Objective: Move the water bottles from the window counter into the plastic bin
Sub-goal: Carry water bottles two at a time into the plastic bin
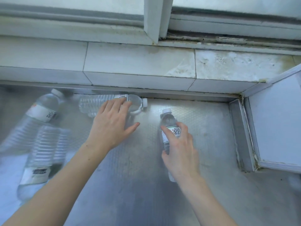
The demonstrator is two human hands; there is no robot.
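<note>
Several clear water bottles with white caps lie on the steel window counter (203, 136). My right hand (180, 152) is wrapped around one labelled bottle (169, 121) that points away from me at centre right. My left hand (112, 123) hovers with fingers spread over the neck end of a bottle (97, 103) lying sideways against the back ledge, fingertips touching it. At the left lie a labelled bottle (40, 111) and another one (40, 154), both blurred. The plastic bin is not in view.
A tiled sill (138, 62) and the window frame (153, 22) run along the back of the counter. A white panel (276, 119) closes off the right side. Bare steel counter lies toward me.
</note>
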